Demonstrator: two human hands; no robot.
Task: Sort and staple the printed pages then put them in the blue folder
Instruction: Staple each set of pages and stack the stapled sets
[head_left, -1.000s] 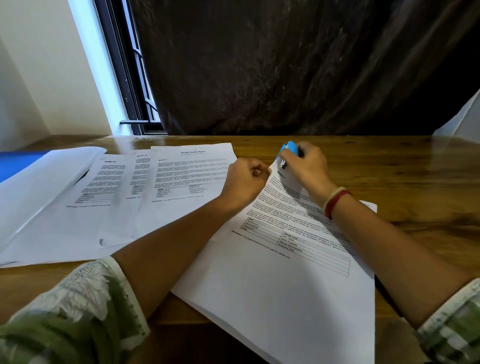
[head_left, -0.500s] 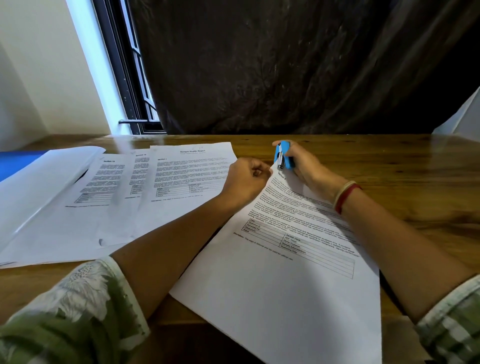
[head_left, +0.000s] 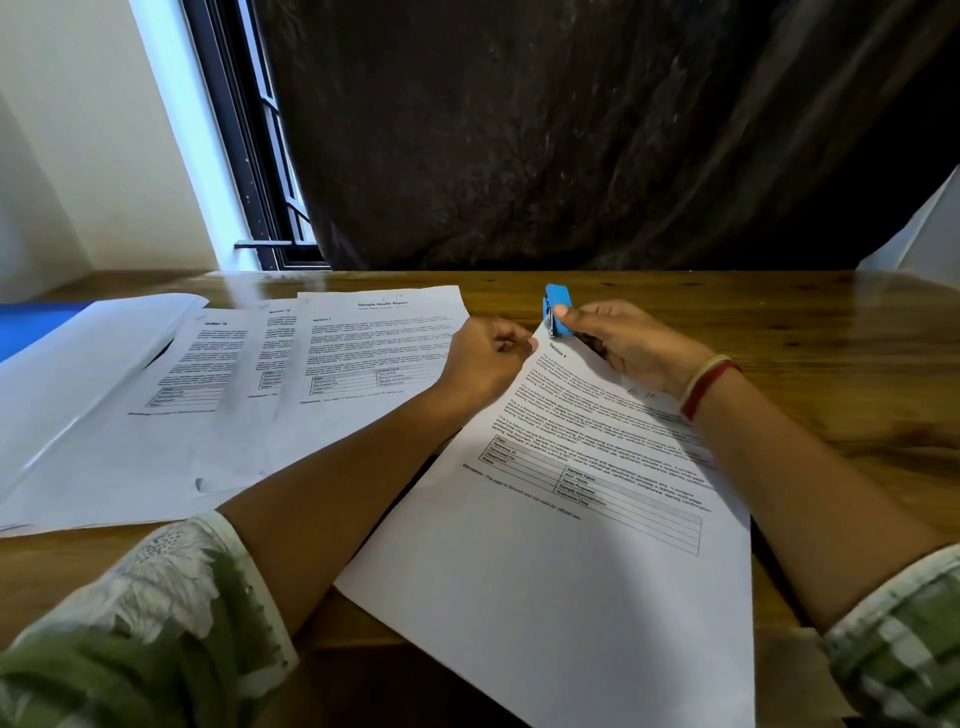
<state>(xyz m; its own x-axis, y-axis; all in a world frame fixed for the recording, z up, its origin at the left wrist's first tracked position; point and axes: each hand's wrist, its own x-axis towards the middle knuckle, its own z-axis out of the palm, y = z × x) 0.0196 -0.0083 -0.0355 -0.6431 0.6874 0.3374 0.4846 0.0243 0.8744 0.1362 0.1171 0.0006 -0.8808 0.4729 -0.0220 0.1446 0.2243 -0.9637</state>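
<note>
The right hand reaches in over the desk, wrist low, its grip clamped on the blue stapler at the top corner of the Section 4 pages, mid-desk. The left hand lies fisted against that corner; whether its grip pinches paper, I cannot tell. The blue folder lies at the left edge.

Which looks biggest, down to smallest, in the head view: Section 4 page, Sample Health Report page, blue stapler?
1. Section 4 page (nearest the camera, so unsure against the next)
2. Sample Health Report page
3. blue stapler, plainly smallest
</note>
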